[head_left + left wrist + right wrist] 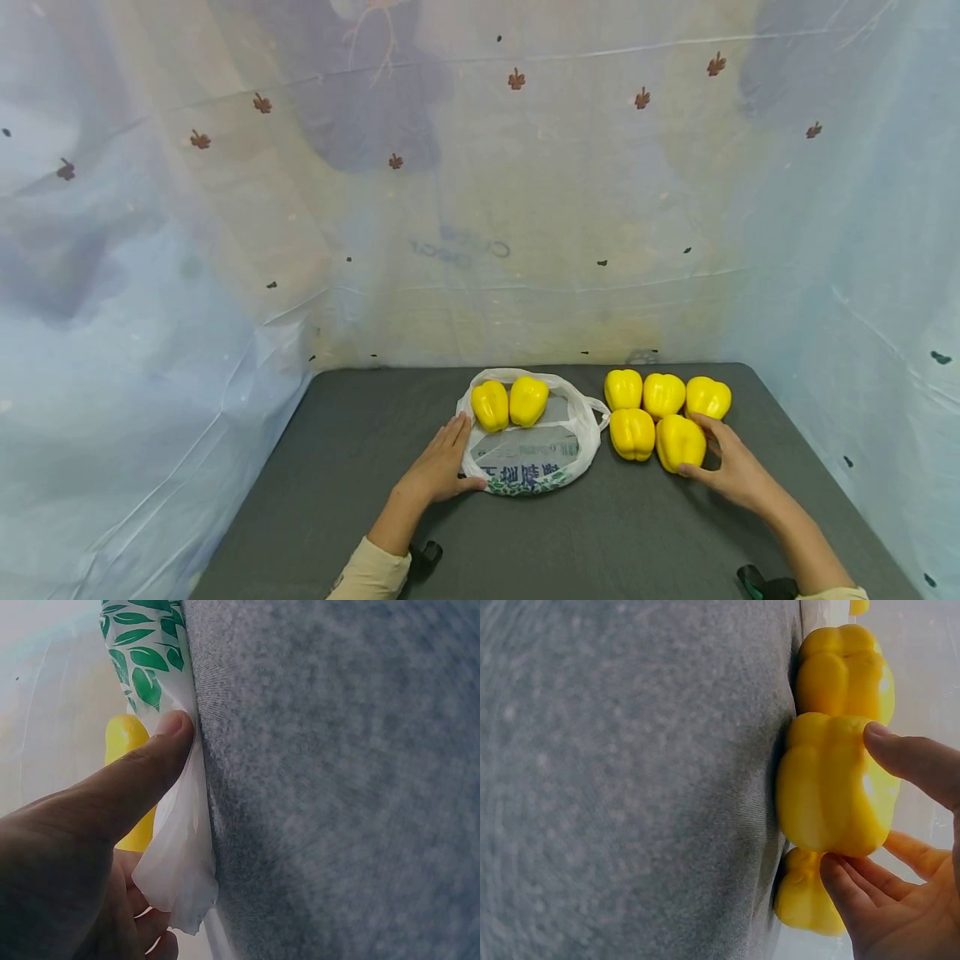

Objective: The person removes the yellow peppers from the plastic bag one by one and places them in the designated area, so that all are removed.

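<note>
My left hand (438,468) rests against the left side of a white plastic bag (467,454) with green leaf print, its fingers fairly straight. In the left wrist view the thumb (161,746) presses on the bag's wall. Two yellow bell peppers (490,406) sit inside the bag's open mouth, towards the back. To the right of the bag, my right hand (738,471) holds a yellow bell pepper (832,787) between thumb and fingers. That pepper is the front right one of a cluster and appears to stand on the table.
Several more yellow bell peppers (632,433) stand close together in two rows, right of the bag. A bag handle (601,411) loops towards them. The dark grey table (360,433) backs onto a pale hanging sheet (480,208), which also rises at both sides.
</note>
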`<state>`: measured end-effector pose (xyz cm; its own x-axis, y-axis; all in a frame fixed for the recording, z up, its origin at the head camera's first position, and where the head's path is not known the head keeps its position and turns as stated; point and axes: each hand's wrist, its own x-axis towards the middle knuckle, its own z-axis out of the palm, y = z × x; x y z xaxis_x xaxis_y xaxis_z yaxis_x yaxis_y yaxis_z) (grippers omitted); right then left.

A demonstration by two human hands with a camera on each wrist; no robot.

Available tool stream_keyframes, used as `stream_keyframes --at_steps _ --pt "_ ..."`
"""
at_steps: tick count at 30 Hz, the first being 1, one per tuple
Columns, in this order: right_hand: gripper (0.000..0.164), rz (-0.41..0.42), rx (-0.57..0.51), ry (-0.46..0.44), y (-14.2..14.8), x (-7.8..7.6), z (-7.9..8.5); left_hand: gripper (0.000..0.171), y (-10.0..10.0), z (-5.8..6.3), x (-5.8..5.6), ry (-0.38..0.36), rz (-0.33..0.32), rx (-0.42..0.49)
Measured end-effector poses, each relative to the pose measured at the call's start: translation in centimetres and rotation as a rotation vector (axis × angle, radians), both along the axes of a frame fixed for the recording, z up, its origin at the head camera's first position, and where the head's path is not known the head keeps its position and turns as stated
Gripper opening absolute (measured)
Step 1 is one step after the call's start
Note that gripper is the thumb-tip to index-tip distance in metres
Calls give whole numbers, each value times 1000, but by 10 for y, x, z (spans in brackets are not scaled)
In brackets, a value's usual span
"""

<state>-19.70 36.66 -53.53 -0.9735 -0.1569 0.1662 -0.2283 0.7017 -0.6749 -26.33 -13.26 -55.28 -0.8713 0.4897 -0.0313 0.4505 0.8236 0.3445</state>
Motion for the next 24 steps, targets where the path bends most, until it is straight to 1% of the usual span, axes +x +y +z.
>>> stream_keyframes --at_steps 4,9,12,19,24 --pt "95 -1 3 11 0 0 1 114 1 2 0 -12 4 -10" --pt "90 -8 8 41 -2 2 4 117 -1 -10 -4 19 6 -26" --pt "86 -12 12 65 -3 2 6 118 -2 -14 -5 24 7 -6" --pt "83 -38 51 116 -6 1 10 117 -2 -12 -4 4 15 -19" --pt "83 -49 69 138 -13 1 17 115 0 -3 -1 -14 14 -26"
